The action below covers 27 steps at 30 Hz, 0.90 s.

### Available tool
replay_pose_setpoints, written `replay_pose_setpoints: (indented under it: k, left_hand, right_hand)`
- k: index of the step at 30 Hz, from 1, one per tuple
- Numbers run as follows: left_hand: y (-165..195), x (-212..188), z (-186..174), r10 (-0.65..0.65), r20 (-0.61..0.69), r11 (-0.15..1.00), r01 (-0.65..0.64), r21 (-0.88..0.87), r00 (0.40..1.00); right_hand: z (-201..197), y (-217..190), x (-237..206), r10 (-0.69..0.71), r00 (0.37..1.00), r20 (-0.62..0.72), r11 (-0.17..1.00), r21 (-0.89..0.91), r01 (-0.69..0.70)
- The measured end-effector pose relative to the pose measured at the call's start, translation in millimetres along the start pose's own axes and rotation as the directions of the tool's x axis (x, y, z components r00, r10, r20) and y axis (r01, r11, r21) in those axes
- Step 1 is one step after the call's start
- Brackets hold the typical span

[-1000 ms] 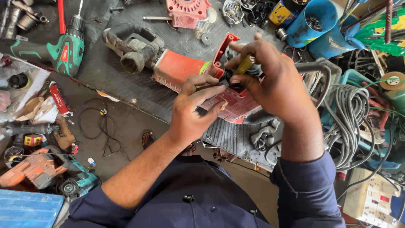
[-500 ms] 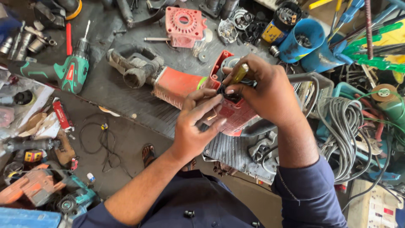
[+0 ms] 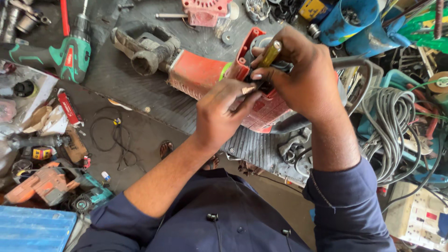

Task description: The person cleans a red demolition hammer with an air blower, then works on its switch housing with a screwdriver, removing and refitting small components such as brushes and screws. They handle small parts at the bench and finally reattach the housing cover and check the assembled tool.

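The counter (image 3: pixel 154 100), covered by a dark ribbed mat, carries a red demolition hammer (image 3: pixel 205 74) lying on its side, chuck end toward the green cordless drill (image 3: pixel 70 53) at its far left. Judging by the hands, the work is at the hammer's open rear housing, where a fastener or small part is being driven or pried. The right hand (image 3: pixel 303 74) hovers over that housing, its grip clenched around a yellow-handled screwdriver (image 3: pixel 269 53) pointing down into it. The left hand (image 3: pixel 221 112), just beside, pinches something small at the same opening; what it is cannot be told. The next move likely calls for steadying the tip while turning, since the hammer rests unclamped.
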<state>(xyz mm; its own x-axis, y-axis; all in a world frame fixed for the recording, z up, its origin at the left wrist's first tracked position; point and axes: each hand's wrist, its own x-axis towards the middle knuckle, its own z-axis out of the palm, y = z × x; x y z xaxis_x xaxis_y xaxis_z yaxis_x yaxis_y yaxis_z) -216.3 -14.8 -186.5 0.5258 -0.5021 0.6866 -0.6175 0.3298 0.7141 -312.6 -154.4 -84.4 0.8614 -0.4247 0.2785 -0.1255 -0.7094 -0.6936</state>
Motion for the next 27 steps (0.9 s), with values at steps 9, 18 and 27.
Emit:
replay_pose_setpoints:
  k: [9, 18, 27]
  left_hand:
    - [9, 11, 16, -0.093, 0.021, 0.995, 0.092, 0.029, 0.995]
    - [21, 16, 20, -0.115, 0.098, 0.981, 0.098, 0.166, 0.989]
    - [5, 10, 20, -0.028, 0.025, 0.998, 0.026, 0.063, 0.999]
  right_hand:
    - [-5, 12, -2, -0.023, 1.000, -0.005, 0.999, 0.024, 0.024]
    - [-9, 19, -7, -0.089, 0.996, -0.011, 0.993, 0.078, 0.089]
    - [-13, 19, -6, -0.094, 0.995, -0.030, 0.996, -0.001, 0.094]
